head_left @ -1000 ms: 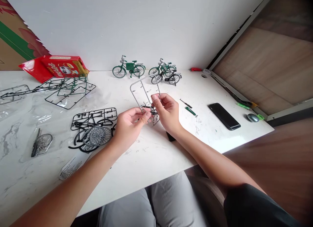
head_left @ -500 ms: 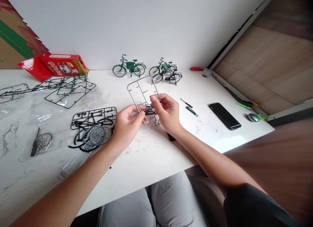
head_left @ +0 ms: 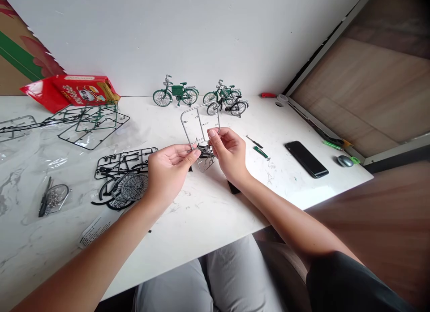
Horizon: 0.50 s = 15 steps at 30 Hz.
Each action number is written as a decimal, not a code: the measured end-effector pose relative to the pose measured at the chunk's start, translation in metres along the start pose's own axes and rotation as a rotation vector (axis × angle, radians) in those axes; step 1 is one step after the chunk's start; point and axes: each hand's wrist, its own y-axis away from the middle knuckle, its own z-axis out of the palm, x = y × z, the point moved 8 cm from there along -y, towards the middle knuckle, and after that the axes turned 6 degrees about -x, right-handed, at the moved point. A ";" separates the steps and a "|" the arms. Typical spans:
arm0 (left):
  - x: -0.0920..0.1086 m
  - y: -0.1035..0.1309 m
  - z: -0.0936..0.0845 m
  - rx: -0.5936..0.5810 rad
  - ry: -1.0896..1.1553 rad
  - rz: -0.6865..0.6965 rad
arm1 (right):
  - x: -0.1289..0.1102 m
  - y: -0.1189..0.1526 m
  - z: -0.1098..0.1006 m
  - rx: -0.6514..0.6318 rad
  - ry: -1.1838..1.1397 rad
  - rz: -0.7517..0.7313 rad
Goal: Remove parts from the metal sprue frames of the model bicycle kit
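Observation:
A silver plastic sprue frame (head_left: 200, 119) with a few small parts on its bars is held up above the white table. My left hand (head_left: 171, 166) pinches its left side between thumb and fingers. On the other side, my right hand (head_left: 229, 153) grips the frame with thumb and bent fingers. Between the hands, some small dark and silver parts show in the lower half of the frame, too small to name. To the left of my left hand lie a black sprue frame (head_left: 126, 157) and grey spoked model wheels (head_left: 133, 186).
Finished model bicycles, a green one (head_left: 176, 92) among them, stand along the wall. A screwdriver (head_left: 254, 142), a green-handled tool (head_left: 262, 153) and a black phone (head_left: 306, 159) lie to the right. Empty sprues (head_left: 92, 128), a red package (head_left: 83, 90) and a parts bag (head_left: 55, 198) are left.
The silver sprue frame has tilted more upright and turned slightly between my hands. My left hand has shifted a little and its fingers have moved along the frame's edge.

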 end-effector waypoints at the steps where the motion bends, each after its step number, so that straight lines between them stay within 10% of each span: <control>1: -0.001 0.000 0.001 -0.010 0.003 -0.009 | 0.002 0.000 0.000 0.002 -0.002 0.011; 15: -0.009 0.003 0.014 -0.122 0.067 -0.146 | -0.007 0.001 -0.008 0.079 0.289 -0.108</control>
